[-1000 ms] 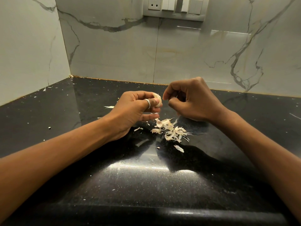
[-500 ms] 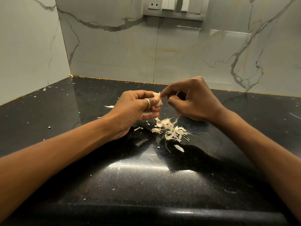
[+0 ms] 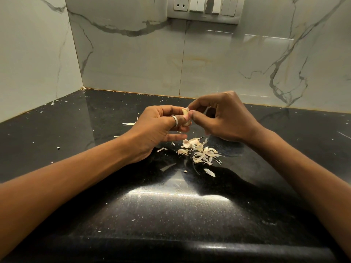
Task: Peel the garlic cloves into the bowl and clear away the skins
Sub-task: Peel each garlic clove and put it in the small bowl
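Observation:
My left hand [image 3: 159, 128], with a ring on one finger, grips a pale garlic clove [image 3: 185, 112] between thumb and fingers above the black counter. My right hand [image 3: 226, 118] meets it from the right, its thumb and forefinger pinching the clove's top end. Only a small part of the clove shows between the fingers. Directly below the hands lies a loose pile of garlic skins [image 3: 200, 151] on the counter. No bowl is in view.
The glossy black counter [image 3: 171, 205] runs to marble-patterned walls at the back and left, with a rounded front edge near me. Stray skin flakes lie scattered, one [image 3: 128, 123] left of my left hand. A switch panel [image 3: 203, 8] sits high on the back wall.
My right hand has moved left from a small gap to the clove, and its fingertips now pinch the clove's top. My left hand has stayed in place.

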`<state>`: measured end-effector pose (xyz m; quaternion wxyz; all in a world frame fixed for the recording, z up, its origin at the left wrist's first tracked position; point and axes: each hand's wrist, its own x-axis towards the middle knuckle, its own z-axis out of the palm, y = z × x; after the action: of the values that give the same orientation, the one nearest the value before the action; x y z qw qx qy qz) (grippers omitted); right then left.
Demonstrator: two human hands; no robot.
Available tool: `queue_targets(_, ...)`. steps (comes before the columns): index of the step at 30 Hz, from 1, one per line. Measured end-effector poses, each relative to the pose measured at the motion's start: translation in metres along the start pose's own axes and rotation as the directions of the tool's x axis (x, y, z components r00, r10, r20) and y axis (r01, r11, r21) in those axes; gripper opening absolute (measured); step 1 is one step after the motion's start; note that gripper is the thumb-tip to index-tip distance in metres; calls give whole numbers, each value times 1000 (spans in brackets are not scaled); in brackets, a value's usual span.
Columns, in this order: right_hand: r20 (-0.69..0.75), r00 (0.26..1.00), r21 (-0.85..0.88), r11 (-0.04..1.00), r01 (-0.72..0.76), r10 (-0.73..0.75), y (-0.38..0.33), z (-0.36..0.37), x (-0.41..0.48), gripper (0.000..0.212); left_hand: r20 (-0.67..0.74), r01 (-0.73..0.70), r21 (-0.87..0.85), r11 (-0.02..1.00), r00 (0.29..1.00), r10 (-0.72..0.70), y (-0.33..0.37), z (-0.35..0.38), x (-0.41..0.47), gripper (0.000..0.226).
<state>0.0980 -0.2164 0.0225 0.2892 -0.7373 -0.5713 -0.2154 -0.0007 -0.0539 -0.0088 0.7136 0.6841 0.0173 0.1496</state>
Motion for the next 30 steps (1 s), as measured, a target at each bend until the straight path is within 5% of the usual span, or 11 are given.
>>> queue_targets(15,22,997,41,996,-75,74,6,4,1,8,6,-3,42,999,1000,2,-1,1,0,20)
queue_targets(21,33,994,96,990,-106,103,8,5,0,27,14,1,45,999,1000,-2,-1,1,-1,19)
queue_targets(30,36,991,168,977,-133,129,8,3,1,6,40,1,46,999,999,-3,0,2,-1,15)
